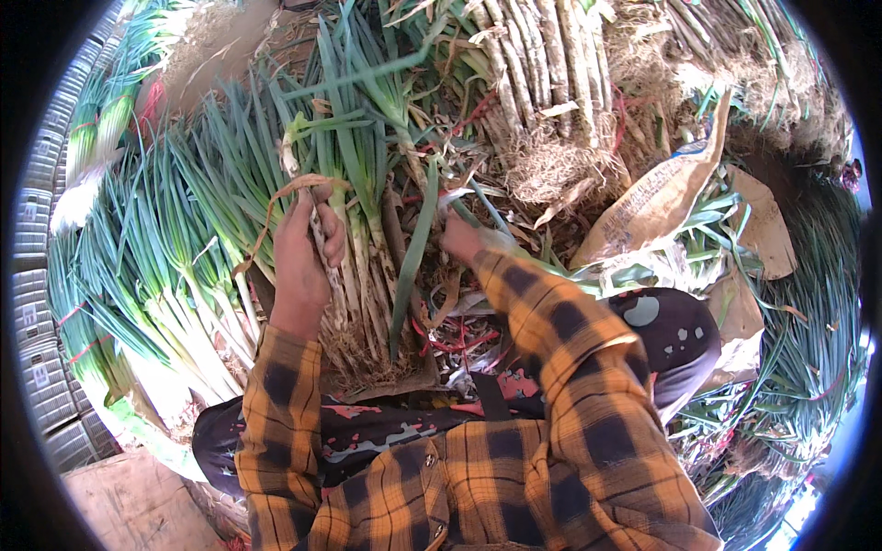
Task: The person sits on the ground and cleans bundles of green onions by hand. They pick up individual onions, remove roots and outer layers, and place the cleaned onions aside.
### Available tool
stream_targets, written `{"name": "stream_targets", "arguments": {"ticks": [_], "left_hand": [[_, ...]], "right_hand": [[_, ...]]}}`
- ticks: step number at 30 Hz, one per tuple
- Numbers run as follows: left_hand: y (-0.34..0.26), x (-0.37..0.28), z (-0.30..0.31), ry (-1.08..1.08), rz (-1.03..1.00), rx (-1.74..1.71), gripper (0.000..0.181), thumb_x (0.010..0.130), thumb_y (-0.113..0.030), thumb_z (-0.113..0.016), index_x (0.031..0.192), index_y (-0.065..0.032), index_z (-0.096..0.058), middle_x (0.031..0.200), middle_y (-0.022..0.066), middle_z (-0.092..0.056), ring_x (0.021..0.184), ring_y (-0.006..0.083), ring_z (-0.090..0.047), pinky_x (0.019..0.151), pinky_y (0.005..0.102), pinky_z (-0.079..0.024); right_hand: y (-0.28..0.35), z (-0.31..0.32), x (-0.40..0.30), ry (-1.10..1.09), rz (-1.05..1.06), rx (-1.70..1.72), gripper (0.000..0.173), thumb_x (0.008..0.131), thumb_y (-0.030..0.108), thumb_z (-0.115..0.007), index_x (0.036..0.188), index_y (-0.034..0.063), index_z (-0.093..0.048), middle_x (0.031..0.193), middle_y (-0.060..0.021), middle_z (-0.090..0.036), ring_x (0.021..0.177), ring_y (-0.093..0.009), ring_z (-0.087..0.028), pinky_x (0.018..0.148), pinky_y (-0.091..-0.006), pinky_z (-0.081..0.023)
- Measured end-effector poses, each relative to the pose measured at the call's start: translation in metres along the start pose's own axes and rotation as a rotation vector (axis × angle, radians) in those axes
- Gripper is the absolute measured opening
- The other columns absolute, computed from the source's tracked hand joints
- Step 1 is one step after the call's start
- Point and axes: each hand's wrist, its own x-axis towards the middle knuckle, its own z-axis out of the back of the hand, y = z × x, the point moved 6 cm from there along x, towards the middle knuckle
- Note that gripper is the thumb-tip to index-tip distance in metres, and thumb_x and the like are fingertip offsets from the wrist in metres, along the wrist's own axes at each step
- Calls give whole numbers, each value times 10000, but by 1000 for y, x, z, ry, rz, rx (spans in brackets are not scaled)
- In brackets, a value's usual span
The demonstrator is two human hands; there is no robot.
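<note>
My left hand (303,255) is closed around a green onion stalk (289,158) that has a brown, withered leaf (293,186) curling off it. Under that hand lies a row of unpeeled green onions (362,275), their dirty roots (365,365) pointing toward me on a cardboard piece (406,379). To the right, my right hand (463,237) is bent over the litter of husks, with a whitish strip (451,198) at its fingertips. Its fingers are partly blurred, so its grip is unclear. A loose green leaf (417,258) slants between both hands.
Cleaned green onions (200,303) with white stems lie on the left, beside grey plastic crates (41,324). Unpeeled bundles with matted roots (558,165) lie ahead. A torn brown paper piece (648,206) and more tied bundles (813,310) are on the right. Red ties (462,337) litter the floor.
</note>
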Motion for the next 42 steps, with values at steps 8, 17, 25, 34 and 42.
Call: {"name": "stream_targets", "arguments": {"ticks": [8, 17, 25, 34, 42], "left_hand": [[-43, 3, 12, -27, -146, -3, 262, 958, -216, -442, 1068, 9, -520, 664, 0, -435, 502, 69, -393, 401, 203, -272], [-19, 10, 32, -124, -91, -271, 180, 927, -170, -493, 999, -10, -533, 684, 20, -483, 529, 104, -445, 399, 220, -290], [57, -14, -2, 59, 256, -161, 260, 920, -225, -503, 1028, 9, -542, 930, 143, -655, 753, 181, -617, 547, 240, -463], [95, -42, -41, 281, 252, -288, 354, 926, -322, -530, 1063, 4, -523, 854, 117, -630, 769, 200, -619, 695, 319, -509], [82, -86, -82, 489, 222, -311, 286, 932, -229, -481, 1060, 26, -494, 835, 139, -613, 801, 227, -601, 758, 340, -470]], "right_hand": [[10, 50, 18, -208, -5, 160, 418, 738, 307, -636, 974, -34, -582, 902, -262, -621, 880, -415, -605, 781, -484, -480], [130, 285, -45, 158, 18, 875, 376, 802, 323, -660, 999, 14, -575, 978, -135, -532, 874, -224, -478, 864, -388, -379], [149, 226, -185, 74, -64, 797, 341, 864, 245, -604, 1066, -23, -541, 781, -33, -524, 596, -107, -475, 502, -234, -427], [146, 130, -300, -40, 123, 308, 509, 827, 252, -654, 1194, -2, -410, 865, -178, -623, 815, -300, -630, 742, -357, -474], [139, 143, -307, -213, 141, 541, 383, 799, 189, -659, 1049, 9, -431, 816, -166, -632, 731, -286, -648, 637, -369, -483]]}}
